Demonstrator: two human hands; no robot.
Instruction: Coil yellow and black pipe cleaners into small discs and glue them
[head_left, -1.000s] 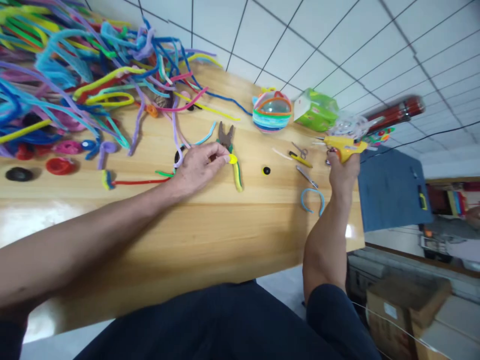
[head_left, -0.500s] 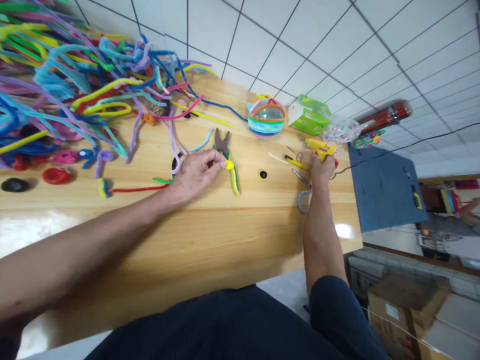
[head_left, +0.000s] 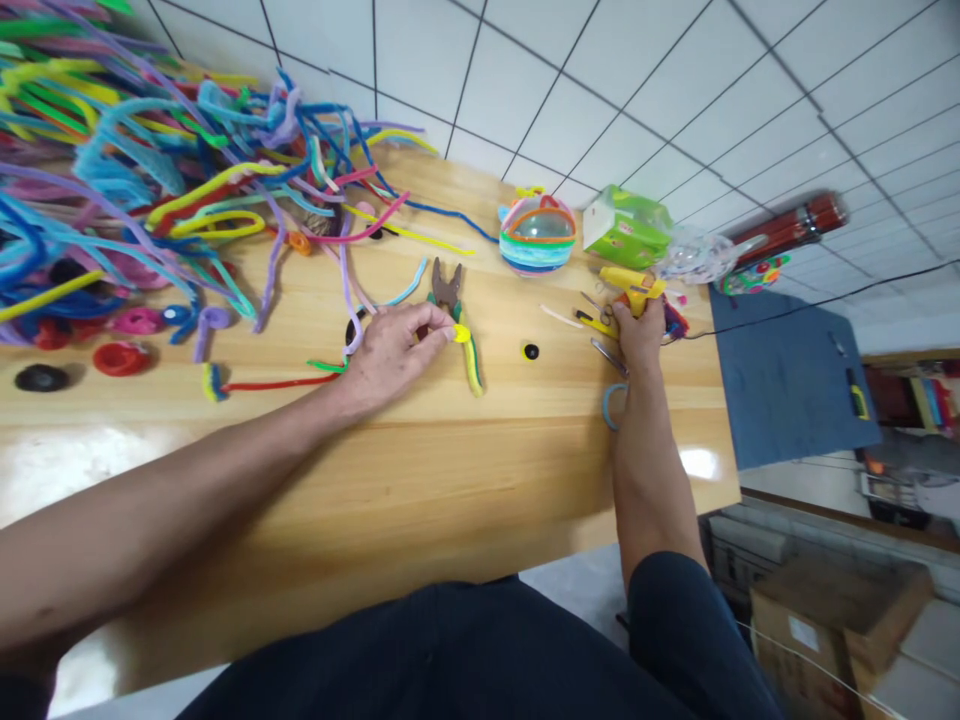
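Between the thumb and forefinger of my left hand (head_left: 401,355) is a small yellow disc (head_left: 461,333), held just above the pliers (head_left: 471,360) on the wooden table (head_left: 450,470). My right hand (head_left: 641,330) is wrapped round the yellow glue gun (head_left: 631,284) at the table's right side. A black and yellow round piece (head_left: 530,352) lies between the hands. Close to my right hand are a yellow cutter (head_left: 596,323), a silver pen-like tool (head_left: 608,355) and a light blue ring (head_left: 611,406).
Colourful pipe cleaners (head_left: 217,200) are heaped at the left. A striped ball-shaped craft (head_left: 537,235), a green box (head_left: 627,228) and a red cylinder (head_left: 802,225) stand along the back. A dark cord (head_left: 810,304) runs right over a blue mat (head_left: 795,390).
My right hand and the glue gun have shifted slightly, and the gun's body now sits a little apart from the red item beside it. The view has moved slightly. My left hand keeps its pinch.
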